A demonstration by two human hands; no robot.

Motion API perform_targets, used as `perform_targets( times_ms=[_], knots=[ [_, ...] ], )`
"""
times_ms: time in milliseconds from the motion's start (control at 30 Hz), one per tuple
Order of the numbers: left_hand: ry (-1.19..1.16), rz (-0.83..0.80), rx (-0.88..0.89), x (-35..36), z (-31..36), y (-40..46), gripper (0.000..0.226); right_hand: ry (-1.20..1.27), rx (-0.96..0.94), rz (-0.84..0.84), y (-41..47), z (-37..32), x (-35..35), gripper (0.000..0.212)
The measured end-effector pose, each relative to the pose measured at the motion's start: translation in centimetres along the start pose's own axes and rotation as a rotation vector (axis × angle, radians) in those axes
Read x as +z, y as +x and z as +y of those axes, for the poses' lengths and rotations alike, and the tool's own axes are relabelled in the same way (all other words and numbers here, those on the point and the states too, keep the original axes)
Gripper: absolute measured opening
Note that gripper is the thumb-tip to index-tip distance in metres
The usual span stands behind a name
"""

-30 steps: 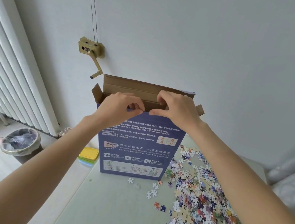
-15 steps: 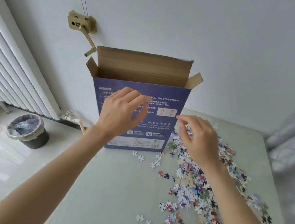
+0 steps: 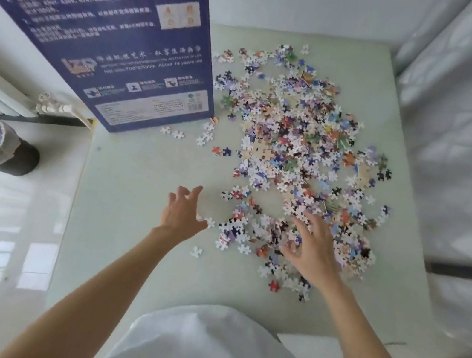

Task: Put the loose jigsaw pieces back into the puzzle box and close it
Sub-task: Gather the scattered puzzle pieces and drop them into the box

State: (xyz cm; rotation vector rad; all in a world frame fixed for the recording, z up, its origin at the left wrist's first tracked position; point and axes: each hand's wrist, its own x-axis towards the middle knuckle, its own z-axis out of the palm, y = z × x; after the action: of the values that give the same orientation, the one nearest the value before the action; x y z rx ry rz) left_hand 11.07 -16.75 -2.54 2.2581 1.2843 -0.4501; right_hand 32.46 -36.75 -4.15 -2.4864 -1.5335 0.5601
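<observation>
I am holding both hands over the pale green table [image 3: 126, 254]. My left hand [image 3: 182, 215] is hovering with fingers spread wide, gripping nothing, a few white pieces lying just beside its fingertips. My right hand [image 3: 312, 249] is resting with fingers splayed on the near edge of the multicoloured pile of loose cardboard jigsaw pieces [image 3: 294, 145]. The tall blue printed cardboard puzzle box [image 3: 112, 31] is standing upright well beyond my left fingers.
</observation>
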Motion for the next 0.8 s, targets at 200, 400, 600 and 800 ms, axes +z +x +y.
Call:
perform_targets(
  times_ms=[200, 400, 600, 800],
  knots=[
    [-0.015, -0.022, 0.026, 4.5, -0.6, -3.1, 0.084, -0.071, 0.143, -0.108, -5.7, 1.9, 5.6, 0.095],
    [-0.205, 0.145, 0.27, 6.6, 1.7, -1.9, 0.052, -0.116, 0.059, -0.085, 1.5, -2.2, 6.5, 0.073],
    [-0.496, 0.37, 0.238, 6.4, 0.9, -2.3, 0.041, 0.054, -0.133, 0.036, 7.0, -1.6, 3.3, 0.06],
    [-0.011, 0.268, 0.2, 10.5, -3.9, -5.5, 0.069, -0.08, -0.613, -0.03, -1.8, 2.5, 4.7, 0.053]
  ],
)
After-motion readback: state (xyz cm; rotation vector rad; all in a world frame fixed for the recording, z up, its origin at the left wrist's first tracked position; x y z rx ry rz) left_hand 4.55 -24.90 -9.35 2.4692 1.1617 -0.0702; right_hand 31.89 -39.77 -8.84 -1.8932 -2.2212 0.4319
